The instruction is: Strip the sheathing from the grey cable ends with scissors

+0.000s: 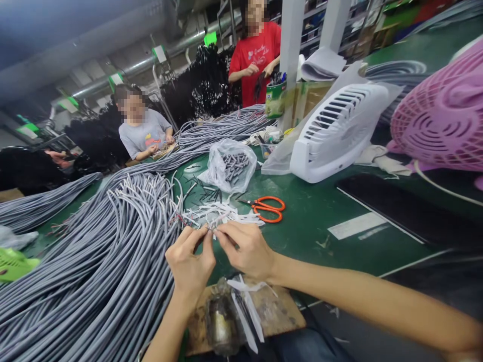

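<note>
My left hand [192, 256] and my right hand [247, 249] meet in front of me, thumbs and forefingers pinched together. What sits between the fingertips is too small and hidden to name. Just beyond them lies a heap of white strips [226, 213] with thin reddish wires at its left side. Orange-handled scissors [269, 208] rest on the table to the right of the heap. Left of my hands spreads a large bundle of grey cables [124, 241], their pale ends pointing towards the heap. Below my hands, white strips [249, 311] lie on a worn board [279, 311] beside a metal motor-like device [222, 322].
A clear plastic bag [230, 166] holds short grey tubes on the green table [302, 216]. A white fan [335, 130], a pink fan [441, 115] and a black flat panel [400, 206] stand or lie to the right. Two co-workers sit or stand across the table.
</note>
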Available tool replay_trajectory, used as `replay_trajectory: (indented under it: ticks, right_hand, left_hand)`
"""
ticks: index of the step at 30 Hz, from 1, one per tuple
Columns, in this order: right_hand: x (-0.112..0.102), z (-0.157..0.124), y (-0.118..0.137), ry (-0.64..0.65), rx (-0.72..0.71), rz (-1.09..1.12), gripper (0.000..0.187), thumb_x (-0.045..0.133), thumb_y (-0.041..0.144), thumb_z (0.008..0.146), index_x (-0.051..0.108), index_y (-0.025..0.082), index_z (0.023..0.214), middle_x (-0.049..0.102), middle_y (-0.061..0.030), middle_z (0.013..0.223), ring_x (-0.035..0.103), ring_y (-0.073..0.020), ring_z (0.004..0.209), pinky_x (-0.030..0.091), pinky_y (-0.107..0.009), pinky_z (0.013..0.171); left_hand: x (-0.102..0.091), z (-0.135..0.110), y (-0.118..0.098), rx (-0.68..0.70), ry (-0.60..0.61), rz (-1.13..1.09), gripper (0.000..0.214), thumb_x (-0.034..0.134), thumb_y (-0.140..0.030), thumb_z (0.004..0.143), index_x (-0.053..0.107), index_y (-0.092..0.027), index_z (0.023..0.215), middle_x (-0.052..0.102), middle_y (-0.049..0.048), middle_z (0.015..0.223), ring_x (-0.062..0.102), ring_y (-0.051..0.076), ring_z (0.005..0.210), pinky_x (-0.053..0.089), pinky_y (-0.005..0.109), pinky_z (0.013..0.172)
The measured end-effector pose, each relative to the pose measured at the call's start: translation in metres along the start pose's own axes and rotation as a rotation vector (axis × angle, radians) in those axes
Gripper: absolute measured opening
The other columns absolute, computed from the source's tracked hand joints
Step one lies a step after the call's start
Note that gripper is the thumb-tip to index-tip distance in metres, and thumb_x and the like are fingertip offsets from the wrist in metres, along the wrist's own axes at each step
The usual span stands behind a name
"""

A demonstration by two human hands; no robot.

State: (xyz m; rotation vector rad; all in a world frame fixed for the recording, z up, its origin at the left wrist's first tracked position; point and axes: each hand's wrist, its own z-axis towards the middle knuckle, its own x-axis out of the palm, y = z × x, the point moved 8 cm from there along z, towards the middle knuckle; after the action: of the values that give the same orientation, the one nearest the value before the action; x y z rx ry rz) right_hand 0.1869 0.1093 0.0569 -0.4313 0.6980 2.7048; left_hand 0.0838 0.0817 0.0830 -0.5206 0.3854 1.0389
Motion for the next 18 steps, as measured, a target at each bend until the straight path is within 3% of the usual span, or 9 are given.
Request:
replay_trajectory:
  ticks: [3,10,18]
  right_hand:
    - [0.005,0.000,0.005,0.025,-0.080,-0.043,0.026,0.038,0.016,0.089,0.058,0.013,0.074,0.059,-0.0040,0.060,0.054,-0.0125,0.054,0.039,-0.023,0.053]
    - [0.005,0.010,-0.013,0.063,0.077,0.019,0.021,0.042,0.017,0.087,0.058,0.015,0.073,0.060,-0.0023,0.061,0.053,-0.0113,0.052,0.039,-0.022,0.053]
    - [-0.004,0.011,-0.016,0.059,0.079,-0.018,0.021,0.044,0.017,0.086,0.061,0.015,0.074,0.063,-0.0044,0.065,0.058,-0.0135,0.060,0.040,-0.022,0.059]
  left_hand:
    - [0.003,0.001,0.013,-0.113,0.026,-0.059,0.012,0.058,-0.016,0.073,0.066,-0.016,0.064,0.057,-0.0021,0.051,0.050,0.007,0.042,0.040,0.017,0.044]
    - [0.014,-0.004,0.046,-0.451,0.072,-0.340,0.020,0.060,-0.030,0.073,0.066,-0.015,0.062,0.063,0.0003,0.054,0.056,0.011,0.050,0.044,0.019,0.048]
    - [0.012,-0.006,0.038,-0.397,0.074,-0.303,0.016,0.062,-0.028,0.073,0.066,-0.015,0.064,0.061,-0.0001,0.056,0.055,0.011,0.051,0.043,0.019,0.048]
